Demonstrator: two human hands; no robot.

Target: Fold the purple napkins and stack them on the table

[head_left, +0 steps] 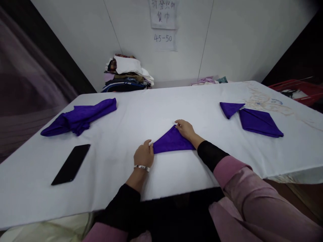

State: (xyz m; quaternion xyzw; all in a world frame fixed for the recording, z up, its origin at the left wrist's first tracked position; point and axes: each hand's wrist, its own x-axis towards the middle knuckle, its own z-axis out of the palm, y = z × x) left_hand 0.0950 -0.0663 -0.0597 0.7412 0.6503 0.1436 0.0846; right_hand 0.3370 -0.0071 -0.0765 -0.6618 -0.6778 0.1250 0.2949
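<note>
Pinches the left end of the folded purple cloth [171, 141] with the left hand [143, 155]. Wears a shiny bracelet [142, 167] on that wrist. Pinches the top corner of the same cloth with the right hand [186, 129], laid over some of its right side. Grasps this cloth with each grip, 2 in all. Has it flat on the white tabletop [156, 111], to the right of the black phone [71, 164]. Has 1 crumpled cloth [82, 117] behind the phone. Has 1 small purple triangle [230, 109] and 1 bigger folded cloth [260, 122] side by side, far to the right of the phone. Has a pile of clothes [127, 72] past the phone, a bit to its right. Has 1 red basket [309, 90] farthest right of the phone.
</note>
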